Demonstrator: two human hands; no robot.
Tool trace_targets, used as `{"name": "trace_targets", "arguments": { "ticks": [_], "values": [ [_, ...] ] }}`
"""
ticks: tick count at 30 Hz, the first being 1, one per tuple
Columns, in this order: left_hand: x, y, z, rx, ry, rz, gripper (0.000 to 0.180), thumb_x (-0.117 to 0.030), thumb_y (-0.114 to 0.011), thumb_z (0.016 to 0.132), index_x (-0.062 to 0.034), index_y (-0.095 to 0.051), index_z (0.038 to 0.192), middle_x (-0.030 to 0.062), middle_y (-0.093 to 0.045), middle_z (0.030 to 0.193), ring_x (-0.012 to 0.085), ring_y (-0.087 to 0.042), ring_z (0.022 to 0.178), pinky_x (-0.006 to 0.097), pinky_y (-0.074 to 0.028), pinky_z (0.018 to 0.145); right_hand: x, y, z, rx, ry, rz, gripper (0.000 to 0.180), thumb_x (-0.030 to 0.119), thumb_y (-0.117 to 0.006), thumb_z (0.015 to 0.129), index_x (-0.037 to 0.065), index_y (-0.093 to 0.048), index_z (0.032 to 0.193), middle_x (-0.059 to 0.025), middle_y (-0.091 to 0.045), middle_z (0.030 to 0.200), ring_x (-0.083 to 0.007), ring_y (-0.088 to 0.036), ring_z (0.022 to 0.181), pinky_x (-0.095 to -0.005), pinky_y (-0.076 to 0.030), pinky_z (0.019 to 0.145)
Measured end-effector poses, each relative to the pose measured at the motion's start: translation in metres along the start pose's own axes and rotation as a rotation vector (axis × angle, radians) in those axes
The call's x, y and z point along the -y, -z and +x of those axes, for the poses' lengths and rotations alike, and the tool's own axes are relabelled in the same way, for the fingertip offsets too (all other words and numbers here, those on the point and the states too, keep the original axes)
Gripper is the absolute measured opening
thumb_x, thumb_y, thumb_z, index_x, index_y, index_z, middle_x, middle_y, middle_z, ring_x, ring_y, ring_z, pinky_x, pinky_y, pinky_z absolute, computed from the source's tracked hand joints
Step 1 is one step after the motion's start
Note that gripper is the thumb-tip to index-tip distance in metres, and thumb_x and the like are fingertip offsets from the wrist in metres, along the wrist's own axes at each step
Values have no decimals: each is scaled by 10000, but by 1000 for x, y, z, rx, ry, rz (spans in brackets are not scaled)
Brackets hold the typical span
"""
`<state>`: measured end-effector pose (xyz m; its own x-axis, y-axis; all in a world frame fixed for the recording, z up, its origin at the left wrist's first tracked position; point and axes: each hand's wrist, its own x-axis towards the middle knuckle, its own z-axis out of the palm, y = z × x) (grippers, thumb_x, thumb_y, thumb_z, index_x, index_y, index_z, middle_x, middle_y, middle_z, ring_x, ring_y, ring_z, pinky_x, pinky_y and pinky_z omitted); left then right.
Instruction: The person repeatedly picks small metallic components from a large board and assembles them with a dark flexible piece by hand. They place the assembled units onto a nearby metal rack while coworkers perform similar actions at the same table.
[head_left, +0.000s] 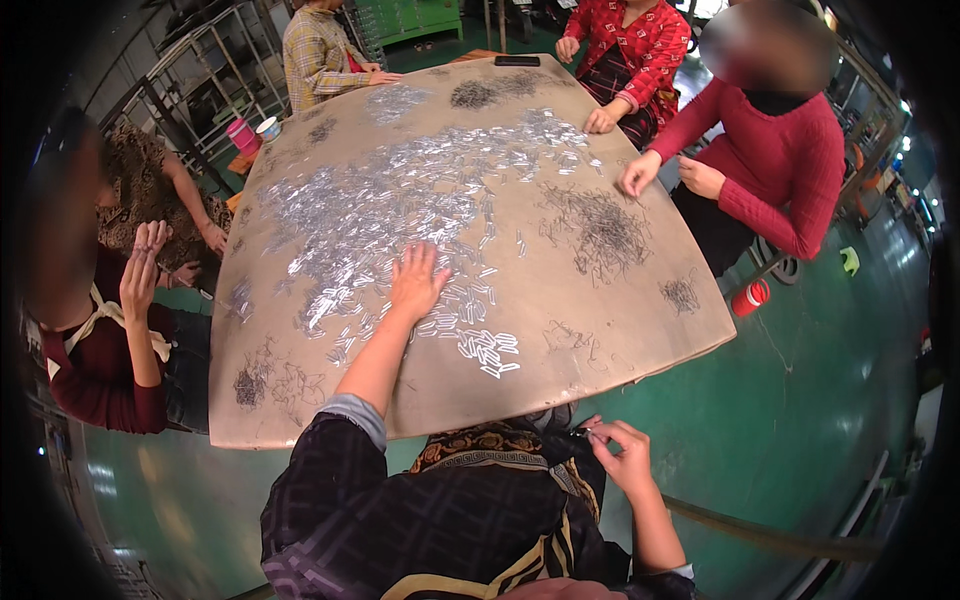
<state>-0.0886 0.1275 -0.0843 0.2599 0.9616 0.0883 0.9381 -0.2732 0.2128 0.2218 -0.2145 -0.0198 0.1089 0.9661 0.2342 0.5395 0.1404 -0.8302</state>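
Metal pieces (405, 190) on table (470, 395), wire pile (605, 235) at right, cup (268, 130) by left edge

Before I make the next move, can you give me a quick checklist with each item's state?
1. Left hand on the shiny metal pieces: ok, palm down, fingers spread.
2. Right hand off the table: ok, it is beyond the near edge.
3. Right hand's grip: cannot tell, fingertip detail is too small.
4. Co-workers' hands apart from the left hand: ok.
5. Shiny pieces in one neat heap: not ok, scattered widely.

The item (582, 432) in the right fingers (609, 433) is too small to identify.
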Motion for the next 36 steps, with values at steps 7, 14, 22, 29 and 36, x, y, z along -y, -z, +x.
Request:
{"name": "trace_targets", "arguments": {
  "ticks": [7,14,22,29,36],
  "values": [
    [-87,-2,-61,153,-442,-9,631,-506,-389,990,-138,-324,1498,148,-252,1566,336,-159,1467,534,-129,1173,-6,-11,-5,13,-12,16,111,-5,-711,773,15,-683,878,-98,-647,753,-237,-624,638,-313,-490,606],
    [-133,0,-74,81,-678,-321,397,-288,-505,956,-72,-556,1286,152,-514,1335,306,-435,1293,455,-302,1100,0,-14,-8,11,3,1,100,10,-711,780,15,-678,874,-98,-660,779,-251,-634,641,-323,-492,593],
    [-177,-20,-39,-126,-1027,-100,123,-118,-576,761,-54,-658,827,53,-595,810,236,-576,847,359,-508,758,-1,-20,-6,23,60,-33,107,9,-713,774,20,-675,873,-97,-632,743,-243,-626,643,-332,-497,587],
    [-186,-16,-31,-63,-1070,-141,49,-101,-629,740,-53,-627,746,81,-612,790,256,-609,826,382,-520,736,2,-23,-2,20,83,-19,127,-1,-717,754,23,-675,871,-97,-617,724,-244,-621,636,-335,-494,576],
    [-177,-2,-45,332,-604,-549,97,-100,-678,792,-4,-684,796,99,-693,750,204,-657,638,305,-528,642,-2,-22,0,-1,58,-29,118,-6,-712,758,15,-677,868,-96,-596,690,-238,-609,614,-331,-487,566]
  ]
}}
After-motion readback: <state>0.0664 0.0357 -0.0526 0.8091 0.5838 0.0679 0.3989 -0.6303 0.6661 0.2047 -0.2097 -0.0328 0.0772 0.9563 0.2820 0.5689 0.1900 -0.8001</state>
